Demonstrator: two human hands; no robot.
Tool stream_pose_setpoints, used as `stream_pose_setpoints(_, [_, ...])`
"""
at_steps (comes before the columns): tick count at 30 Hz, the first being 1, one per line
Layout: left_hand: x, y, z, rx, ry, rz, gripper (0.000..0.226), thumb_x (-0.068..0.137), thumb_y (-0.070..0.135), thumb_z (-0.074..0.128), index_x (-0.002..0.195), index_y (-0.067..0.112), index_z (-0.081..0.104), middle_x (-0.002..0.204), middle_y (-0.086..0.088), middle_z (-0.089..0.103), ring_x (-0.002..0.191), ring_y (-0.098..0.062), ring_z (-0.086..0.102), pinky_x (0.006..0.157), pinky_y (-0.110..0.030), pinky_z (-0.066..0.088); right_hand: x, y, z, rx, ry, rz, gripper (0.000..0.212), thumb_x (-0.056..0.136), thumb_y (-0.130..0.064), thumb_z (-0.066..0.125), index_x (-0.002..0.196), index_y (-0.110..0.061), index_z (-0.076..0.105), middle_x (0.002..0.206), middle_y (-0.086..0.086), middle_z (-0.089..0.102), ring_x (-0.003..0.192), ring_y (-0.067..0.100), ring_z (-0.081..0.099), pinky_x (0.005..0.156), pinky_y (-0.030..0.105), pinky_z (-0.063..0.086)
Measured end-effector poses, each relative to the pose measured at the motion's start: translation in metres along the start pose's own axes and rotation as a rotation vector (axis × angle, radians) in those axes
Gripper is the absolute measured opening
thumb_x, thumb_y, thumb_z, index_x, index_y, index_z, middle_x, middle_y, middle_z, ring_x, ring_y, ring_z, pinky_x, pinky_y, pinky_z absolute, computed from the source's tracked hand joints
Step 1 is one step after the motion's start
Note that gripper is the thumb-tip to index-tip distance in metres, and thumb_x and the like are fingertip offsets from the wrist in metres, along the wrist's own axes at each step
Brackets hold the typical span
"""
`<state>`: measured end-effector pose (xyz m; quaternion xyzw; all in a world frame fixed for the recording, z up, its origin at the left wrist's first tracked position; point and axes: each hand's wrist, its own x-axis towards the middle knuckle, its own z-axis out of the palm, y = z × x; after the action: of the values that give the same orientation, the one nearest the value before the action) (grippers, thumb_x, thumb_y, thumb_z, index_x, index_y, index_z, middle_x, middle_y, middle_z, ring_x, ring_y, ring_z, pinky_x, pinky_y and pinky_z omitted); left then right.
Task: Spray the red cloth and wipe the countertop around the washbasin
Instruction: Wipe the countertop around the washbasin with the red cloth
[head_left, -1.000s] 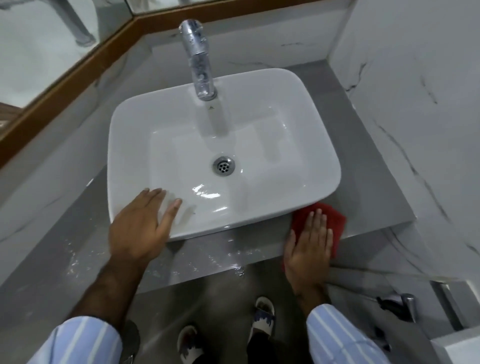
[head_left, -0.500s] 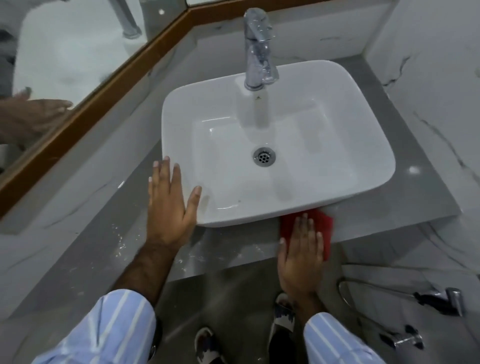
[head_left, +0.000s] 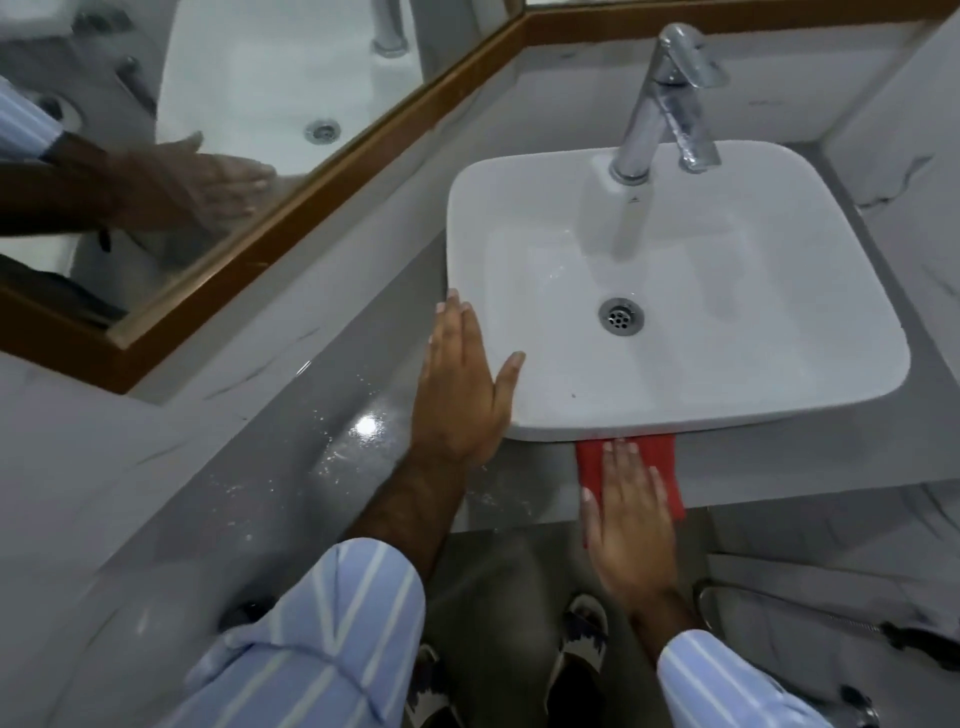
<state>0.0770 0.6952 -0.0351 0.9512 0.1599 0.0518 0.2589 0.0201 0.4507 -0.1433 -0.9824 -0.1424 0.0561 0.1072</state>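
Note:
A white rectangular washbasin (head_left: 727, 249) stands on the grey countertop (head_left: 291, 467). The red cloth (head_left: 662, 457) lies flat on the counter's front strip, partly tucked under the basin's front rim. My right hand (head_left: 631, 525) presses flat on the cloth, fingers pointing toward the basin. My left hand (head_left: 460, 389) rests flat with fingers together against the basin's left front corner, thumb on the rim. No spray bottle is visible.
A chrome tap (head_left: 662, 104) rises at the basin's back. A wood-framed mirror (head_left: 260, 104) runs along the left wall. Water droplets (head_left: 332, 452) speckle the counter left of the basin. A hose with sprayer (head_left: 831, 623) lies on the floor at right. My sandalled feet (head_left: 582, 654) are below.
The cloth and my right hand have slid left along the front strip, from near the basin's right front corner to under its middle. My left hand shifted off the front rim to the left corner.

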Motion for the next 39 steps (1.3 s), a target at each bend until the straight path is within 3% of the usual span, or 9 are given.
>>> stream_pose_setpoints(5, [-0.035, -0.033, -0.020, -0.054, -0.041, 0.072, 0.088, 0.099, 0.072, 0.012, 0.166, 0.015, 0.007, 0.177, -0.002, 0.001, 0.163, -0.019, 0.000, 0.133, -0.044, 0.009, 0.023, -0.093, 0.017, 0.125, -0.185, -0.346, 0.071, 0.107, -0.051, 0.040, 0.167, -0.030, 0.009, 0.176, -0.007, 0.014, 0.161, 0.014, 0.016, 0.132, 0.041, 0.018])
stream_pose_setpoints(9, [-0.089, -0.100, -0.053, 0.131, 0.133, -0.016, 0.083, 0.103, 0.065, 0.019, 0.165, 0.009, 0.019, 0.175, -0.009, 0.012, 0.163, -0.026, 0.011, 0.131, -0.051, 0.019, 0.060, -0.134, 0.019, -0.066, -0.164, -0.524, 0.070, 0.111, -0.048, 0.022, 0.165, -0.005, 0.012, 0.174, 0.012, 0.009, 0.162, 0.029, 0.015, 0.130, 0.046, 0.022])
stream_pose_setpoints(11, [-0.110, -0.132, -0.074, 0.189, 0.280, -0.013, 0.079, 0.105, 0.060, 0.026, 0.164, 0.008, 0.021, 0.173, -0.015, 0.018, 0.162, -0.029, 0.016, 0.130, -0.051, 0.021, 0.075, -0.152, 0.020, -0.130, -0.139, -0.528, 0.068, 0.113, -0.044, 0.015, 0.163, 0.003, 0.014, 0.172, 0.021, 0.011, 0.161, 0.038, 0.014, 0.130, 0.048, 0.021])
stream_pose_setpoints(14, [-0.132, -0.178, -0.109, 0.273, 0.450, -0.080, 0.077, 0.104, 0.058, 0.032, 0.166, 0.016, 0.011, 0.175, -0.012, 0.011, 0.163, -0.027, 0.009, 0.132, -0.049, 0.011, 0.093, -0.181, 0.030, -0.106, -0.172, -0.483, 0.076, 0.105, -0.036, -0.024, 0.162, 0.007, 0.003, 0.171, 0.031, -0.002, 0.160, 0.047, -0.004, 0.131, 0.055, 0.009])
stream_pose_setpoints(18, [-0.136, -0.228, -0.157, 0.513, 0.564, -0.237, 0.086, 0.101, 0.057, 0.036, 0.167, 0.013, 0.003, 0.176, -0.012, -0.002, 0.163, -0.030, 0.000, 0.131, -0.056, 0.007, 0.117, -0.211, 0.028, -0.108, -0.033, -0.324, 0.065, 0.113, -0.036, 0.023, 0.161, 0.007, 0.020, 0.169, 0.028, 0.023, 0.159, 0.042, 0.020, 0.132, 0.048, 0.006])
stream_pose_setpoints(27, [-0.120, -0.244, -0.169, 0.720, 0.581, -0.299, 0.095, 0.103, 0.063, 0.038, 0.165, 0.003, -0.003, 0.172, -0.014, -0.016, 0.162, -0.032, -0.012, 0.131, -0.058, 0.001, 0.033, -0.163, 0.031, -0.109, -0.157, -0.411, 0.071, 0.111, -0.048, 0.024, 0.166, -0.007, 0.008, 0.176, 0.013, 0.008, 0.163, 0.026, 0.003, 0.132, 0.048, 0.016])
stream_pose_setpoints(33, [-0.119, -0.251, -0.168, 0.775, 0.601, -0.253, 0.096, 0.103, 0.062, 0.040, 0.164, 0.001, 0.000, 0.172, -0.013, -0.023, 0.161, -0.030, -0.018, 0.130, -0.055, -0.004, 0.098, -0.203, 0.030, -0.132, -0.141, -0.381, 0.069, 0.110, -0.042, 0.026, 0.165, -0.002, 0.013, 0.175, 0.016, 0.011, 0.163, 0.028, 0.006, 0.131, 0.050, 0.015])
stream_pose_setpoints(37, [-0.114, -0.254, -0.165, 0.811, 0.632, -0.249, 0.098, 0.102, 0.063, 0.042, 0.164, 0.000, -0.001, 0.171, -0.028, 0.005, 0.160, -0.033, -0.017, 0.130, -0.053, -0.009, 0.172, -0.263, 0.028, -0.062, -0.139, -0.207, 0.070, 0.110, -0.044, 0.021, 0.165, -0.003, 0.007, 0.176, 0.016, 0.007, 0.163, 0.029, 0.004, 0.132, 0.048, 0.006])
stream_pose_setpoints(39, [-0.113, -0.254, -0.164, 0.828, 0.646, -0.241, 0.098, 0.102, 0.063, 0.043, 0.163, 0.000, -0.001, 0.169, -0.031, 0.015, 0.160, -0.040, -0.005, 0.130, -0.052, -0.009, 0.166, -0.292, 0.035, -0.055, -0.154, -0.303, 0.070, 0.110, -0.046, 0.017, 0.166, -0.005, 0.004, 0.176, 0.014, 0.003, 0.163, 0.030, 0.000, 0.133, 0.048, 0.004])
